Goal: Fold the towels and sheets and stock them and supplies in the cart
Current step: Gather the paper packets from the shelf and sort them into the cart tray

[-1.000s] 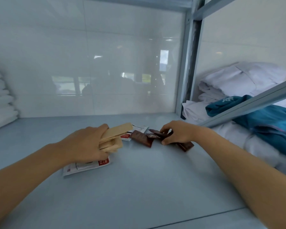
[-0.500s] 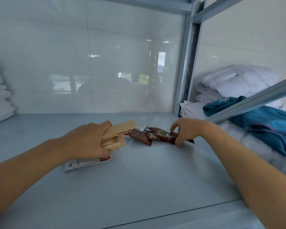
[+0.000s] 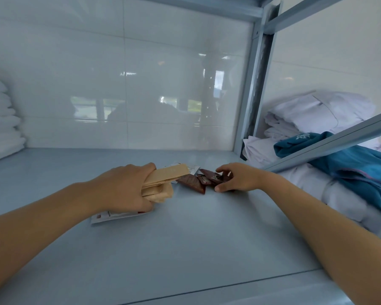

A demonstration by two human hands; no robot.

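A: What's hard to make out, going from the left?

B: The stack of white towels [image 3: 0,119] at the far left of the shelf [image 3: 185,238] is cut off by the frame edge. A white packet [image 3: 117,216] with red print lies on the shelf, half hidden under the left hand [image 3: 123,190]; its print is too small to read.

A: And that hand?

B: Knuckles up, forearm reaching in from the lower left, fingers curled round a bundle of tan packets [image 3: 165,177] that point right.

A: Right of the bundle?

B: Another white packet [image 3: 193,168] peeks out behind it. Then brown sachets [image 3: 191,182] lie loose on the shelf. The right hand [image 3: 238,177] covers some of them, fingers bent and pinching one, thumb low against the shelf.

A: Beyond the shelf?

B: Past the post [image 3: 255,84], folded white linen [image 3: 317,111] and a teal cloth [image 3: 350,168], partly barred by a rail [image 3: 339,139].
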